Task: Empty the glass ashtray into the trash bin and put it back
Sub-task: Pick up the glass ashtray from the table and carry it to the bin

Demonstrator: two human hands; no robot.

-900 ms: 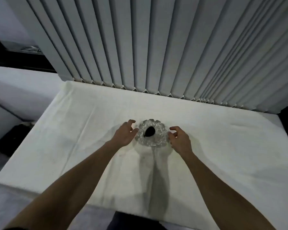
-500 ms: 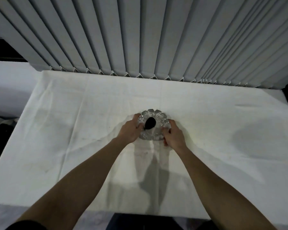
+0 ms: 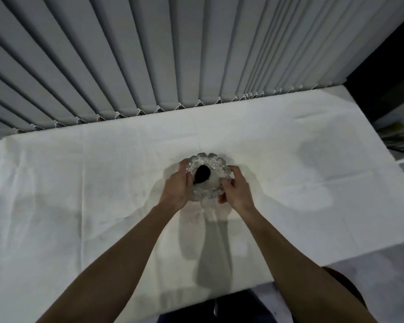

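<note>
A round glass ashtray (image 3: 210,163) with a scalloped rim sits at the middle of the white-clothed table (image 3: 79,183). A dark lump of ash (image 3: 202,174) lies inside it. My left hand (image 3: 176,186) grips the ashtray's left side, thumb over the rim. My right hand (image 3: 237,188) grips its right side, fingers curled under the edge. Whether the ashtray has left the cloth I cannot tell. No trash bin is in view.
Grey vertical blinds (image 3: 173,54) hang along the table's far edge. A dark gap (image 3: 387,66) opens at the far right, with green plant leaves (image 3: 399,136) beyond the table's right edge. A dark round object (image 3: 345,290) sits low at the near right.
Both hands went from hovering apart beside the ashtray to closing on its two sides. The view has swung to the right.
</note>
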